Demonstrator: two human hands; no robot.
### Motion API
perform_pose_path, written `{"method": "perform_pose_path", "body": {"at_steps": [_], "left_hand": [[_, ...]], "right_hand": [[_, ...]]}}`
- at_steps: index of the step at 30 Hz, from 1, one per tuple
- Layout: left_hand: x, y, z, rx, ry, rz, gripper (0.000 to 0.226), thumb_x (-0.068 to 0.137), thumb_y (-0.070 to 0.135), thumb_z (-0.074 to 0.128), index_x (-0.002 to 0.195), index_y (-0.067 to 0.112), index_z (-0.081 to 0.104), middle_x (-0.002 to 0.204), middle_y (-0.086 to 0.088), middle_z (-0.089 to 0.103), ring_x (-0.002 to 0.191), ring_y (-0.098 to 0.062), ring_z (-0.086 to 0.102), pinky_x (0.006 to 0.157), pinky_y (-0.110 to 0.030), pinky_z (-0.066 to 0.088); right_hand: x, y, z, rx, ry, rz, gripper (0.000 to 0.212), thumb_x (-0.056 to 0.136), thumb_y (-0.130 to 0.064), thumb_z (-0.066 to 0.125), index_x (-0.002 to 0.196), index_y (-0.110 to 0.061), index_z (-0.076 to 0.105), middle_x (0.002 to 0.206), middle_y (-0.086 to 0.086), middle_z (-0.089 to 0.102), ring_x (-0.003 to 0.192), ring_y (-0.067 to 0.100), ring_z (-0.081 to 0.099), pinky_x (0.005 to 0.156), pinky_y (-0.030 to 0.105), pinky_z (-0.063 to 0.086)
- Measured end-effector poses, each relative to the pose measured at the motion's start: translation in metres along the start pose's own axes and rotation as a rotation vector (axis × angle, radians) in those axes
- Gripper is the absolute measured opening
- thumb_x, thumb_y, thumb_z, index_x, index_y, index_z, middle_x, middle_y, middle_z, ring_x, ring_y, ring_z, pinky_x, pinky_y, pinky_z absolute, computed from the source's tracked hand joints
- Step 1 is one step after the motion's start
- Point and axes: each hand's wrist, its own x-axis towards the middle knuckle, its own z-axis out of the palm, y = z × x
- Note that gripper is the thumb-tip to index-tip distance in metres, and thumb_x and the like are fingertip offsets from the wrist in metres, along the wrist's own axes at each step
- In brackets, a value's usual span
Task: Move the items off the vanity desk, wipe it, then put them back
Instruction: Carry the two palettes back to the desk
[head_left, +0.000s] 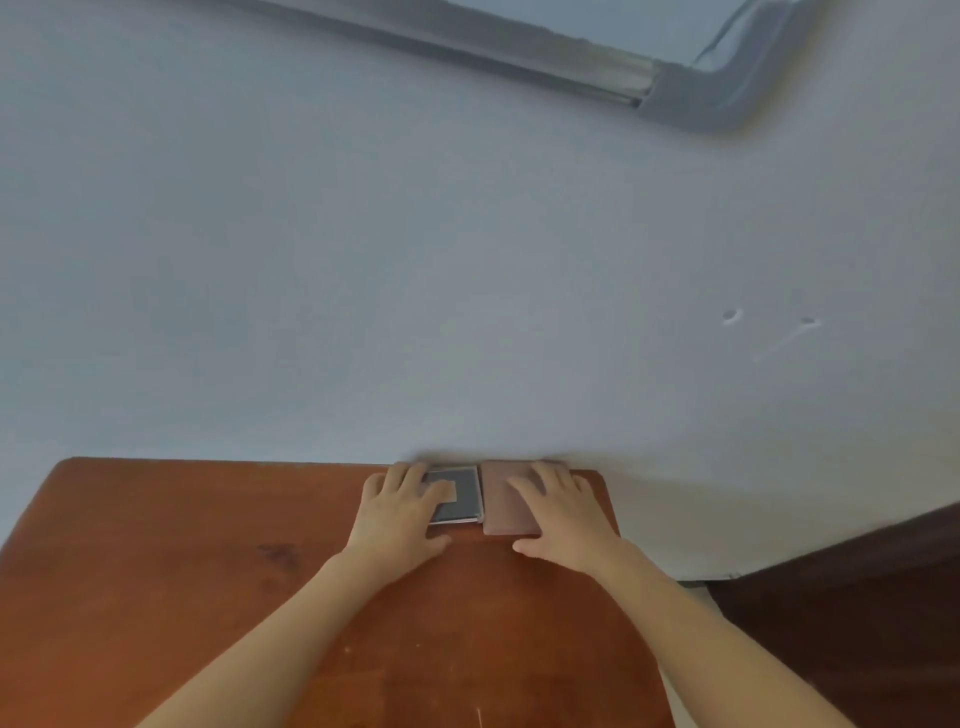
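Where the vanity desk meets the pale wall, a folding mirror lies opened flat at the desk's far edge, close to its right corner. The left hand rests on the glass half, fingers straight and spread, gripping nothing. The right hand lies likewise flat on the mauve cover half, thumb out on the desk's wood.

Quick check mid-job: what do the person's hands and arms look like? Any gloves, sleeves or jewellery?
The left hand and right hand are bare: no gloves, rings or watch show. The forearms are bare too, with no sleeve in view down to the frame's edge. No markings show, and the picture is too soft to judge the nails.
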Motion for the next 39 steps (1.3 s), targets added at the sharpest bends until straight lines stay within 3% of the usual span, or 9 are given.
{"method": "perform_pose_path", "body": {"at_steps": [9, 14, 18, 20, 23, 25, 27, 32, 39], "left_hand": [[-0.005, -0.008, 0.001, 0.037, -0.045, 0.141, 0.076, 0.022, 0.058, 0.077, 0.091, 0.029, 0.066, 0.079, 0.003, 0.060, 0.069, -0.018, 0.059, 0.058, -0.035, 0.053], [-0.027, -0.016, 0.007, 0.014, 0.026, 0.177, 0.081, 0.026, 0.057, 0.076, 0.100, 0.029, 0.056, 0.084, 0.003, 0.060, 0.083, -0.017, 0.043, 0.063, -0.036, 0.053], [-0.038, -0.020, 0.002, -0.002, 0.014, 0.171, 0.090, 0.027, 0.056, 0.079, 0.107, 0.028, 0.048, 0.089, 0.001, 0.062, 0.082, -0.018, 0.061, 0.062, -0.034, 0.055], [-0.042, -0.022, 0.000, 0.001, 0.006, 0.125, 0.097, 0.028, 0.053, 0.082, 0.115, 0.025, 0.049, 0.099, -0.004, 0.064, 0.085, -0.023, 0.065, 0.064, -0.038, 0.055], [-0.045, -0.024, -0.002, -0.050, -0.054, 0.133, 0.091, 0.046, 0.044, 0.082, 0.127, 0.023, 0.048, 0.117, -0.006, 0.060, 0.104, -0.029, 0.059, 0.082, -0.047, 0.049], [-0.046, -0.023, -0.004, -0.155, -0.075, 0.127, 0.081, 0.069, 0.036, 0.071, 0.140, 0.023, 0.033, 0.133, -0.002, 0.048, 0.122, -0.027, 0.043, 0.101, -0.045, 0.032], [-0.048, -0.022, -0.004, -0.222, -0.089, 0.093, 0.080, 0.078, 0.033, 0.063, 0.144, 0.024, 0.019, 0.139, -0.001, 0.039, 0.128, -0.024, 0.032, 0.106, -0.040, 0.023], [-0.052, -0.006, -0.007, -0.293, -0.121, 0.114, 0.082, 0.078, 0.032, 0.064, 0.144, 0.026, 0.016, 0.140, -0.002, 0.037, 0.127, -0.023, 0.029, 0.104, -0.038, 0.025], [-0.034, 0.082, -0.003, -0.331, -0.232, 0.432, 0.081, 0.079, 0.030, 0.065, 0.143, 0.028, 0.016, 0.141, 0.000, 0.035, 0.128, -0.020, 0.026, 0.106, -0.036, 0.023]], "right_hand": [[-0.002, -0.002, 0.004, -0.023, -0.022, -0.002, 0.077, 0.084, -0.049, 0.052, 0.145, -0.027, 0.012, 0.154, 0.005, 0.006, 0.140, 0.030, 0.004, 0.110, 0.047, 0.017], [-0.027, -0.010, 0.013, -0.087, -0.090, -0.041, 0.077, 0.087, -0.053, 0.046, 0.146, -0.026, 0.005, 0.155, 0.008, 0.003, 0.141, 0.032, 0.005, 0.112, 0.051, 0.008], [-0.033, -0.012, 0.013, -0.084, -0.024, -0.031, 0.078, 0.083, -0.056, 0.051, 0.144, -0.029, 0.010, 0.151, 0.006, 0.014, 0.139, 0.029, 0.009, 0.112, 0.049, 0.009], [-0.028, -0.010, 0.011, -0.028, -0.023, -0.018, 0.084, 0.080, -0.055, 0.057, 0.145, -0.030, 0.010, 0.152, 0.007, 0.009, 0.141, 0.028, 0.003, 0.113, 0.049, 0.006], [-0.022, -0.014, 0.014, 0.083, -0.058, -0.005, 0.088, 0.078, -0.047, 0.063, 0.145, -0.031, 0.009, 0.153, 0.005, 0.008, 0.141, 0.027, 0.005, 0.113, 0.048, 0.007], [-0.022, -0.016, 0.016, 0.097, -0.041, -0.003, 0.088, 0.076, -0.046, 0.064, 0.145, -0.032, 0.010, 0.148, 0.004, 0.021, 0.134, 0.028, 0.020, 0.109, 0.046, 0.015], [-0.028, -0.018, 0.018, 0.108, -0.025, 0.010, 0.089, 0.075, -0.048, 0.065, 0.144, -0.034, 0.012, 0.143, 0.003, 0.028, 0.127, 0.027, 0.028, 0.105, 0.044, 0.020], [-0.068, -0.006, 0.038, 0.242, 0.091, 0.187, 0.089, 0.072, -0.049, 0.066, 0.143, -0.037, 0.013, 0.138, 0.001, 0.033, 0.121, 0.025, 0.032, 0.099, 0.038, 0.028], [-0.175, 0.036, 0.071, 0.359, 0.129, 0.477, 0.090, 0.072, -0.049, 0.066, 0.144, -0.035, 0.014, 0.137, 0.002, 0.033, 0.121, 0.026, 0.033, 0.102, 0.038, 0.029]]}}
